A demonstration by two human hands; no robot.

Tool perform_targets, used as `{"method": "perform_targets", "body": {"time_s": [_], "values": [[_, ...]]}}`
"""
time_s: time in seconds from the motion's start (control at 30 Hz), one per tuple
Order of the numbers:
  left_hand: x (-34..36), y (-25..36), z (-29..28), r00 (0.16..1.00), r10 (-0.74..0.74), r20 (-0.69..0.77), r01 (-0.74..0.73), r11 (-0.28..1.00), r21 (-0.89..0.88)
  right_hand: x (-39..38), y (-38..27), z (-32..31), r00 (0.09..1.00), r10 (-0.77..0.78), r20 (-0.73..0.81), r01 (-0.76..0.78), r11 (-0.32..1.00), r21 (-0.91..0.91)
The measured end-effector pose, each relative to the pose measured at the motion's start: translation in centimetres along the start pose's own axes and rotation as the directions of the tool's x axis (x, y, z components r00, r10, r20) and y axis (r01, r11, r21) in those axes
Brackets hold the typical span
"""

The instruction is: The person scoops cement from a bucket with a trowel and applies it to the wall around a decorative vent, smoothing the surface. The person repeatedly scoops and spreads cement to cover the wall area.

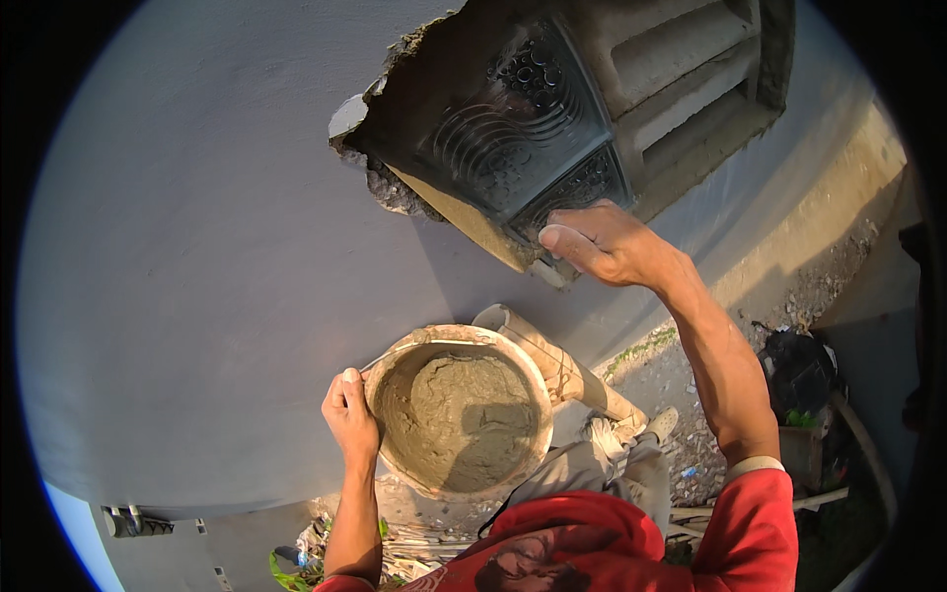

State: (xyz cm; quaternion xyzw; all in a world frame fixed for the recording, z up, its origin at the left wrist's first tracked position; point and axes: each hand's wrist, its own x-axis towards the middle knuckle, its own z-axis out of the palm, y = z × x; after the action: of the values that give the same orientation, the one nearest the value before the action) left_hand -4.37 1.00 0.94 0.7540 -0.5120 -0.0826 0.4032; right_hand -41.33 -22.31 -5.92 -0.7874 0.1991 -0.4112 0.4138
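My left hand (351, 419) is closed on the left side of a round, mortar-smeared bucket (542, 400), by its rim and a thin wire handle. Thick grey-brown wet mortar (462, 409) lies inside, its surface uneven and partly in shadow. Up and to the right, my right hand (604, 245) is closed in front of the lower edge of a rough wall opening. What its curled fingers hold, if anything, is hidden. Right behind it sit patterned glass blocks (513, 138) in the opening. A pale broken ledge (459, 217) runs along the opening's lower left edge.
A smooth grey wall (197, 247) fills the left. Slotted concrete vent blocks (686, 74) adjoin the glass. A dirty pipe (592, 390) stands beside the bucket. Below lie rubble (691, 454), sticks (424, 543) and a black bag (797, 370); my shoe (663, 424) shows near the pipe.
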Motion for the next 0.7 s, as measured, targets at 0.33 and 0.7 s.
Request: {"method": "perform_targets", "body": {"time_s": [0.33, 0.7], "values": [[-0.2, 1.0, 0.0, 1.000, 0.008, -0.015, -0.007, 0.995, 0.100, -4.2, 1.7, 1.2, 0.980, 0.197, 0.036, -0.201, 0.965, 0.171], [-0.2, 0.8, 0.0, 1.000, 0.021, -0.014, -0.020, 0.996, 0.084, 0.6, 0.9, -1.4, 0.984, 0.167, 0.060, -0.176, 0.968, 0.179]]}}
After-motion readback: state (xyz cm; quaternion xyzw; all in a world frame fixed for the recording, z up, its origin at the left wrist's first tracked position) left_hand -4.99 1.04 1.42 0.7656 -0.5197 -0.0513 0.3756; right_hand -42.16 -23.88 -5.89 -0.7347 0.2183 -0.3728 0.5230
